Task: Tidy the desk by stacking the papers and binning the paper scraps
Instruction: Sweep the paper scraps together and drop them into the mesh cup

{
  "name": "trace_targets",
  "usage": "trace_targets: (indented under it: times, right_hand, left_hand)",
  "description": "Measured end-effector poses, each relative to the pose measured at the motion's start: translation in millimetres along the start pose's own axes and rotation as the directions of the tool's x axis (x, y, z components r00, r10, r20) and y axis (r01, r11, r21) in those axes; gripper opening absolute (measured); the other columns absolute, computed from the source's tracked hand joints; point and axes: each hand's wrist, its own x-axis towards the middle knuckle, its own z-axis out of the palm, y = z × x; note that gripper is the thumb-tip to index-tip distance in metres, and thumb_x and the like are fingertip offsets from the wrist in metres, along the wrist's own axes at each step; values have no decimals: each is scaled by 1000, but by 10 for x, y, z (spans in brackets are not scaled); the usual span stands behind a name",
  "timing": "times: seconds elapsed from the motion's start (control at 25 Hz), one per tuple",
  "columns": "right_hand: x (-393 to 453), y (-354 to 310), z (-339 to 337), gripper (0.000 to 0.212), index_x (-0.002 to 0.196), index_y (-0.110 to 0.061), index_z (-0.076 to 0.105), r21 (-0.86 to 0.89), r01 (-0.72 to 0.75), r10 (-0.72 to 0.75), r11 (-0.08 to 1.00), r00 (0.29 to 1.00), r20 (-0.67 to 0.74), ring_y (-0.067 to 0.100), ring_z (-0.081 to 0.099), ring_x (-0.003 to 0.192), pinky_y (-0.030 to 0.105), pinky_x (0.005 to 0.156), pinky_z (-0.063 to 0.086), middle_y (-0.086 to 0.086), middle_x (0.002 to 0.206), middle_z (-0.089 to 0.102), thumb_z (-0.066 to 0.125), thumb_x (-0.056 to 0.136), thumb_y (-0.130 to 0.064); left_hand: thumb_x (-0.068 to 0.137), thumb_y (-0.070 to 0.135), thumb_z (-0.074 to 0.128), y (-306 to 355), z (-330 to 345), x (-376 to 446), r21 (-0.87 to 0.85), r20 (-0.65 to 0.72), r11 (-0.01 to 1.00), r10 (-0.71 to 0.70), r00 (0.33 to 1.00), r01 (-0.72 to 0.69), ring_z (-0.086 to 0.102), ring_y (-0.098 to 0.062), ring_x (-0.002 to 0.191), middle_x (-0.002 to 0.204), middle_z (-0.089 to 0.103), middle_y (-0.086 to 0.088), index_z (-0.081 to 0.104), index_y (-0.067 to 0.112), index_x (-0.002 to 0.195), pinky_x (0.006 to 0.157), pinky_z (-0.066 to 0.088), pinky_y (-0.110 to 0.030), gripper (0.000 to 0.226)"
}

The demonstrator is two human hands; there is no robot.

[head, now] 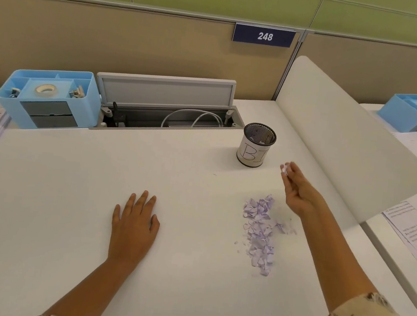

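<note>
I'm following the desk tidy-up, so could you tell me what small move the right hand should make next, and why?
Probably carry the right hand a little further left over the bin and let go. Its fingertips pinch a paper scrap just short of the bin's open mouth, which already holds some scraps. A pile of purple scraps waits on the desk.

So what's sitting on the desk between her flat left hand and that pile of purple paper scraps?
Nothing: in the head view, only bare white desk lies between the left hand and the purple paper scraps.
</note>
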Motion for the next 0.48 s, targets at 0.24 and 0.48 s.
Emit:
trace_targets:
  times: [0.24, 0.48]
  right_hand:
    - [382, -279, 876, 16, 89, -8, 64, -345, 306, -257, 887, 949, 182, 6, 67, 71, 12, 65, 53, -2, 72, 71, 55, 87, 5]
    - [790, -224, 1005, 40, 112, -5, 66, -859, 416, -356, 298, 884, 304, 18, 58, 103, 29, 95, 47, 13, 112, 65, 41, 85, 11]
  left_hand:
    - [87, 34, 26, -1, -5, 4, 15, 3, 1000, 5, 1000, -5, 47, -29, 126, 133, 54, -7, 57, 13, 125, 99, 36, -54, 54]
    - [87, 34, 26, -1, -2, 5, 23, 0, 1000, 4, 1000, -4, 47, -29, 125, 133, 54, -6, 57, 14, 125, 98, 36, -54, 54]
